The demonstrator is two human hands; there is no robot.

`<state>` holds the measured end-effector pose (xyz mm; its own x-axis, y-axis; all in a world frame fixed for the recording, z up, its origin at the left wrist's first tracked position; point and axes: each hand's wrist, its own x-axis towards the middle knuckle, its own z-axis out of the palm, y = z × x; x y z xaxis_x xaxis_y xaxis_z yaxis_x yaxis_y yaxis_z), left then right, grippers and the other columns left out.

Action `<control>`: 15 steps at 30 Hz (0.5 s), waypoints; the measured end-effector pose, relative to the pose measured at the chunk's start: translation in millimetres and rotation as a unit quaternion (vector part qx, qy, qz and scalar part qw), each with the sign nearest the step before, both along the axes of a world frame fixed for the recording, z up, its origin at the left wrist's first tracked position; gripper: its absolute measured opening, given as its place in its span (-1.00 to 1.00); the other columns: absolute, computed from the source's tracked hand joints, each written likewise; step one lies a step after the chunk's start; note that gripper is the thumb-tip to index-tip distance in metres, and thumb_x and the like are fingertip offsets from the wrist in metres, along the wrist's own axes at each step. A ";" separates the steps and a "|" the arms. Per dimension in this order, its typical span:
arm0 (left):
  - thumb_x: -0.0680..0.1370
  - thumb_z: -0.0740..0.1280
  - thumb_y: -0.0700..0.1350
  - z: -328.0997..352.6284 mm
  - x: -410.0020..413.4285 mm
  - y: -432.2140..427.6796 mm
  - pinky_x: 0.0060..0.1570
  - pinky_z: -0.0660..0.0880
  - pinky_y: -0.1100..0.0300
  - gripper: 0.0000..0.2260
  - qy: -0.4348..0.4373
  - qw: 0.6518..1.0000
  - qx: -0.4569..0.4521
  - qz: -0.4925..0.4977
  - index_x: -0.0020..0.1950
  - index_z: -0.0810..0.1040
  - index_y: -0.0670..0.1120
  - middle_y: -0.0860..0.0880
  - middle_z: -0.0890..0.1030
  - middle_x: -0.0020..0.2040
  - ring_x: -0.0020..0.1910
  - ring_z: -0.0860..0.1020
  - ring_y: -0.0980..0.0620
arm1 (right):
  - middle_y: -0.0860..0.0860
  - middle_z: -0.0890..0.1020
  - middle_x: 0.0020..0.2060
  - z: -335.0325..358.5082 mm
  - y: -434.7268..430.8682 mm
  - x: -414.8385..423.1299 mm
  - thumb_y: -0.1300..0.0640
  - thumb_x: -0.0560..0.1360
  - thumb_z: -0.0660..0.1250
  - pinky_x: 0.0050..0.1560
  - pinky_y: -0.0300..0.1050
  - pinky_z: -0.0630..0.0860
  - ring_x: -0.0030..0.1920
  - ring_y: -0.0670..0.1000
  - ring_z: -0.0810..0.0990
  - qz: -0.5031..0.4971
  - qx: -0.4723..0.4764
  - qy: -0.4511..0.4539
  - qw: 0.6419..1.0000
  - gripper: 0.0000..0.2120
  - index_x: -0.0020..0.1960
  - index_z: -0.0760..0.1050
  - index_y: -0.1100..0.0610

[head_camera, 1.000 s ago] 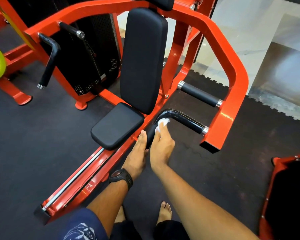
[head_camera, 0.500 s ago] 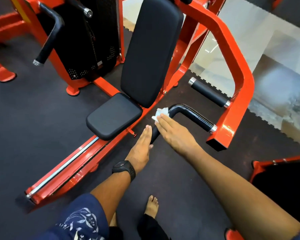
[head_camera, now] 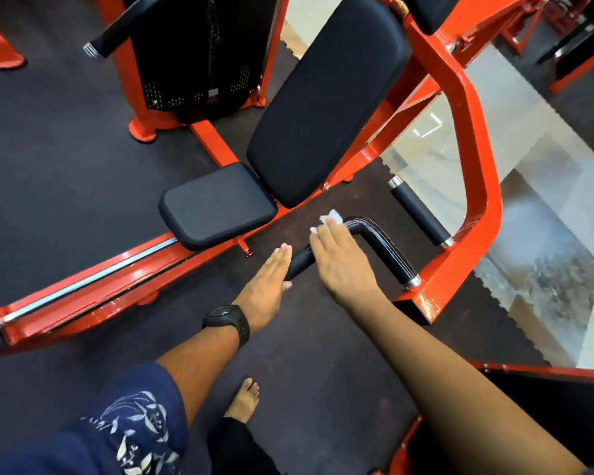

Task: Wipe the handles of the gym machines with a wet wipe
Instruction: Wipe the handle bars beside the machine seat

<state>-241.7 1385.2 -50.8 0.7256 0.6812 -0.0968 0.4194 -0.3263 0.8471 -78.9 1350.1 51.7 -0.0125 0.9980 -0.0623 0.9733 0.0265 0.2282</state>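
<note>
Wiping bent black handle [head_camera: 384,248] w/ wet wipe [head_camera: 331,217], pressed at the bend under flat right hand [head_camera: 343,265], fingers straight & together. Steadying its lower end w/ left hand [head_camera: 268,279], also flat, fingers together. Next, prob.: slide wipe along glossy bar to chrome collar [head_camera: 413,282], w/ even pressure.

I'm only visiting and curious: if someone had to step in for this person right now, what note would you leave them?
Left hand: open and flat, fingers straight against the lower end of the bent black handle.
Right hand: open, fingers pressing the white wipe onto that handle's bend.
Done: wiping of this handle is under way; how much is covered cannot be told.
Left: finish it, then probably the straight grip beside it and the far handle at upper left.
</note>
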 end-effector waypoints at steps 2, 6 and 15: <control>0.69 0.16 -0.23 0.5 -0.5 -0.9 0.51 -0.16 0.33 -0.40 0.001 1.000 -0.009 0.008 0.65 -0.08 -0.11 -0.02 -0.06 0.65 0.55 -0.17 0.21 | 0.25 0.60 0.00 5.2 8.9 4.2 0.22 0.52 -0.01 0.27 0.14 0.46 0.10 0.27 0.56 0.043 0.006 -0.031 0.999 -0.59 0.10 0.57 0.33; 0.70 0.14 -0.21 1.6 -1.2 0.1 0.47 -0.17 0.36 -0.41 0.013 1.000 -0.009 -0.001 0.64 -0.11 -0.09 -0.01 -0.07 0.65 0.52 -0.20 0.26 | 0.13 0.51 0.04 39.4 34.0 24.4 0.30 0.55 0.16 -0.14 -0.03 0.39 0.08 0.18 0.52 -0.062 -0.039 -0.054 0.996 -0.82 0.12 0.43 0.19; 0.70 0.16 -0.22 11.5 0.4 -1.7 0.50 -0.11 0.29 -0.41 0.027 0.999 -0.014 0.015 0.65 -0.08 -0.07 -0.01 -0.02 0.65 0.59 -0.12 0.15 | 0.19 0.56 0.06 47.3 46.9 41.5 0.21 0.52 0.16 0.01 0.10 0.50 0.05 0.29 0.56 -0.141 -0.093 0.029 0.985 -0.77 0.14 0.45 0.20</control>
